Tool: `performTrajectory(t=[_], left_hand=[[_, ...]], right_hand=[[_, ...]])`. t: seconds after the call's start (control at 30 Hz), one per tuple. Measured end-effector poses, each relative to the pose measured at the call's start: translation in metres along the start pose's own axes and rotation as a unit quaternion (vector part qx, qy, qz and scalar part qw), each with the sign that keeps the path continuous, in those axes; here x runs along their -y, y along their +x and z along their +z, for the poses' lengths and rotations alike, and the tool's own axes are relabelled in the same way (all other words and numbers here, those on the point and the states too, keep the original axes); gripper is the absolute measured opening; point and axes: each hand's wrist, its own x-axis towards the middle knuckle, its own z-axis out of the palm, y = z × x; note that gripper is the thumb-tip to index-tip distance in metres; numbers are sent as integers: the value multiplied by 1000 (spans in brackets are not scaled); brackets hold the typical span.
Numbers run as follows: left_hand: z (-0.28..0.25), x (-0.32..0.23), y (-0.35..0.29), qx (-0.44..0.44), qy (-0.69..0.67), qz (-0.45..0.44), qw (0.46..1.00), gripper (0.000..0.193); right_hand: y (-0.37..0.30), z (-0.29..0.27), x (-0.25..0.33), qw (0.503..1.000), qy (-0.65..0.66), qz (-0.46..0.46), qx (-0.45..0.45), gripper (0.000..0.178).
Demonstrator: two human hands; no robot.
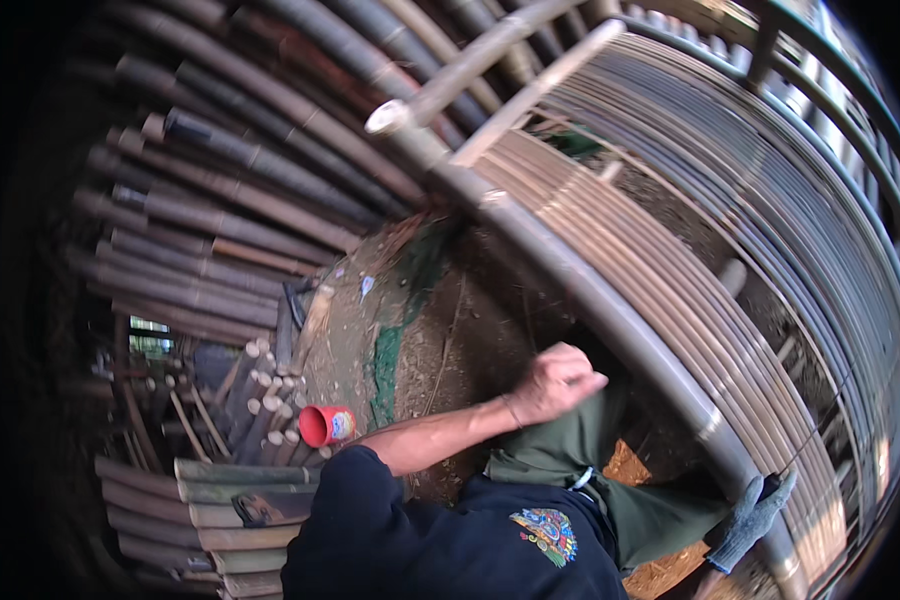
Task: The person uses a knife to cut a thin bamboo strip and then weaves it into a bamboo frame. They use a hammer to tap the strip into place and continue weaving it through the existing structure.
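My bare left hand [558, 385] is curled into a loose fist over my left thigh, slightly blurred, and nothing shows in it. It hovers short of a thick bamboo pole [610, 317] that slants across in front of me. At the lower right, my right hand [747, 525] wears a grey knitted glove. It is by the near end of that pole, its fingers bent around something dark that I cannot make out. A thin dark line rises from beside it. Past the pole lies a row of narrow bamboo strips [660, 260], set side by side in a frame.
Long bamboo poles [260, 160] are stacked at the upper left. A red can [326, 426] stands on the ground beside cut bamboo pieces [270, 400]. Split bamboo [245, 515] lies at the lower left. A green cloth strip [384, 370] lies on the dirt.
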Motion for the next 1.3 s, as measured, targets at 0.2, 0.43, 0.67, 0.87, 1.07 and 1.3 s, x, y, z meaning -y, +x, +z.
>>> performTrajectory(t=[0.2,0.43,0.67,0.87,1.07,1.3], left_hand=[[-147,309,-181,-284,-54,-532,796,28],[-289,467,-256,-229,302,-686,621,45],[-342,572,-301,-155,378,-615,675,64],[-338,566,-302,-177,375,-609,676,28],[-319,375,-148,-124,219,-280,926,32],[-162,-20,58,257,185,236,919,55]], right_hand=[[42,64,145,992,77,47,90,68],[49,94,202,997,-21,7,80,66],[54,91,251,975,55,145,159,68],[58,70,281,991,-132,5,-25,62],[6,24,340,961,192,37,195,61],[-12,12,304,807,410,-48,422,74]])
